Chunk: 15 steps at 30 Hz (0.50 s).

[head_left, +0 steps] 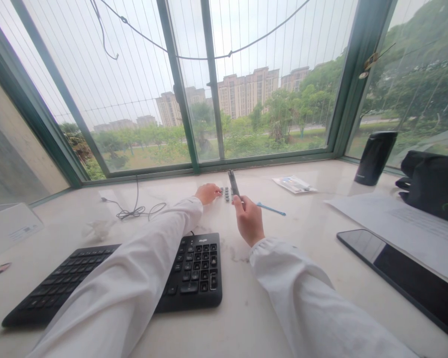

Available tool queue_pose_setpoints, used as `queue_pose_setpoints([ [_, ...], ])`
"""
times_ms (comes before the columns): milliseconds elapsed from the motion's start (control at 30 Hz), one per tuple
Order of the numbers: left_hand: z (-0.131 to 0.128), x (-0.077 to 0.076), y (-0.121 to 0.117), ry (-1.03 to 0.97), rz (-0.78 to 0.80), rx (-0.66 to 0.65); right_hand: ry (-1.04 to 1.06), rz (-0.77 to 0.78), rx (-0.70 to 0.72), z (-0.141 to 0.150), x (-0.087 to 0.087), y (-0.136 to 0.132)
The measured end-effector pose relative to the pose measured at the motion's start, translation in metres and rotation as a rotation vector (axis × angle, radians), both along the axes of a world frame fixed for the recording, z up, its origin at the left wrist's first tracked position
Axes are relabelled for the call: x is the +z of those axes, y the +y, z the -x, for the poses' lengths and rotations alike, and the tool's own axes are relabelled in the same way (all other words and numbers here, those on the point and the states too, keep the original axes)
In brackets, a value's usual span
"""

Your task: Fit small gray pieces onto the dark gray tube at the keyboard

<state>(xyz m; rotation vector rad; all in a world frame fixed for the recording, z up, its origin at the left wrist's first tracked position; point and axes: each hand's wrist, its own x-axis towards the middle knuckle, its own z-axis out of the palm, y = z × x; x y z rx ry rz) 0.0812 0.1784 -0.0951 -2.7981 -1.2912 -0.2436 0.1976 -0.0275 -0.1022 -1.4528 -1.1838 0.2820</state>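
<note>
A black keyboard (194,293) lies in front of me, partly under my left sleeve; several switches on its number pad are bare of caps. Beyond it, small keycaps (227,194) stand in rows on the white surface. My left hand (208,193) is at the left side of these rows, fingertips pinched together at a keycap. My right hand (249,219) is wrapped round a slim dark stick-like tool (233,182), held tilted upward just right of the keycaps. Its exact kind is too blurred to tell.
A blue thin stick (272,209) and a flat packet (294,184) lie to the right. Farther right are a phone (395,273), paper (403,223), a black cylinder (376,158) and a black bag (435,184). A cable (129,214) coils at left; windows stand behind.
</note>
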Motion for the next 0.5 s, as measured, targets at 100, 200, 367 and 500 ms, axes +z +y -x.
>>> queue_pose_setpoints([
  [100, 0.001, 0.0, 0.0, 0.012, -0.011, 0.001, 0.006, 0.002, 0.003, 0.0, 0.0, 0.0],
  [200, 0.001, 0.0, -0.001, 0.023, -0.037, -0.003, 0.011, 0.001, 0.004, 0.0, 0.0, 0.001],
  [367, 0.004, 0.006, 0.002, 0.03, -0.108, -0.032, 0.02, 0.006, 0.001, 0.001, -0.001, 0.001],
  [500, 0.006, 0.012, 0.008, 0.052, -0.162, -0.088, 0.028, 0.003, 0.002, 0.001, 0.0, 0.001],
])
